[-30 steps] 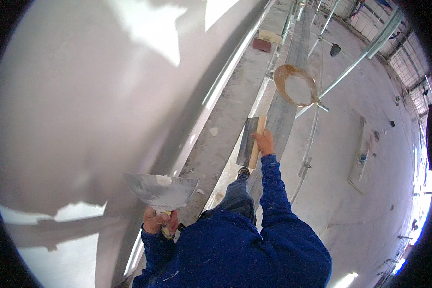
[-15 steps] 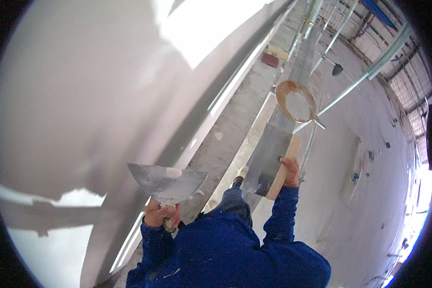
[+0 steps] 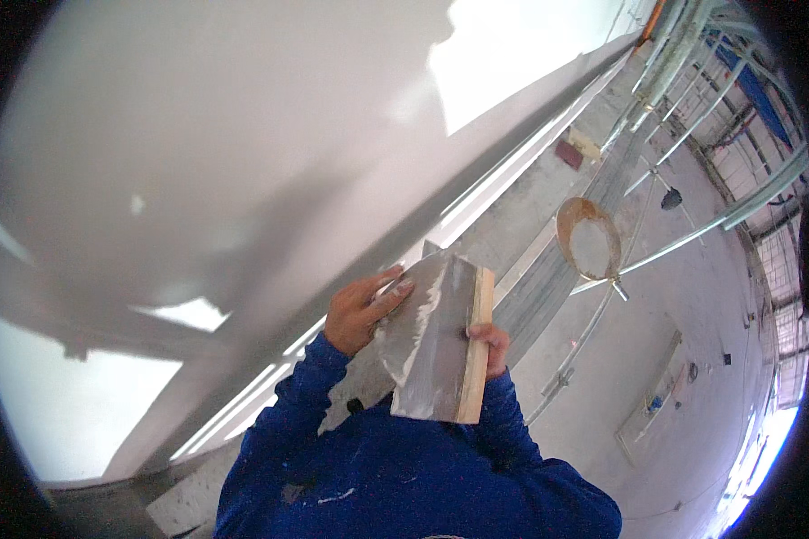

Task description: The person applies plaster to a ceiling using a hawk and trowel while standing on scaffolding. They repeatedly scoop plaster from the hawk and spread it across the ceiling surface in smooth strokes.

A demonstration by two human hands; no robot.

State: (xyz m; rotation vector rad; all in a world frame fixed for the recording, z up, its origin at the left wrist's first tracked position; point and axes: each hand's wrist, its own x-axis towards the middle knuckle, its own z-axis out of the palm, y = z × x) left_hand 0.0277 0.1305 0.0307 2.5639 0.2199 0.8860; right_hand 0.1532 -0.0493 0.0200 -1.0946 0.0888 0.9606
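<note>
Basically, right hand (image 3: 493, 346) fingers are clamped on the wooden back strip (image 3: 475, 359) of the wide blade (image 3: 445, 341), thumb on the near face. Left hand (image 3: 352, 310) fingers are bent around the scraper (image 3: 406, 319); its handle is hidden by the hand. Both tools are in midair, in front of the torso, faces overlapping; exact contact line unclear. Ragged ridge of white paste (image 3: 422, 328) runs lengthwise between the scraper and the bare part of the wide blade.

Blue sleeves (image 3: 307, 382) on both arms, pale specks on the cloth. Beyond the tools: grey plank (image 3: 532, 314) runs up and right, brown-rimmed round container (image 3: 570, 226) at its right edge, next to a scaffold pole (image 3: 679, 251). Farther up, dark red block (image 3: 568, 154) and cream block (image 3: 587, 145) near the plank's left edge. Pale wall (image 3: 198, 180) at left, sunlit in patches. Grey floor (image 3: 683, 310) at right.
</note>
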